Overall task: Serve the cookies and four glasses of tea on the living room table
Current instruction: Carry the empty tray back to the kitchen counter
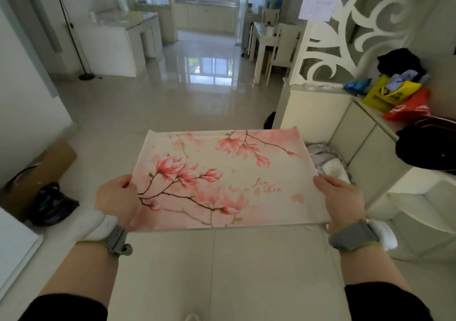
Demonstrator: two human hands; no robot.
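Observation:
I hold a rectangular serving tray (222,162) printed with pink magnolia blossoms, level at waist height over the tiled floor. My left hand (118,197) grips its left edge and my right hand (341,197) grips its right edge. Nothing lies on the tray. No cookies and no tea glasses are in view. Both wrists wear grey bands.
A glossy tiled corridor (197,86) runs ahead toward a kitchen with a window. A white counter (128,29) stands far left, a white table and chair (274,42) far right. A carved white partition and cabinet with bags (392,93) are close on the right. A cardboard box and black bag (49,202) sit left.

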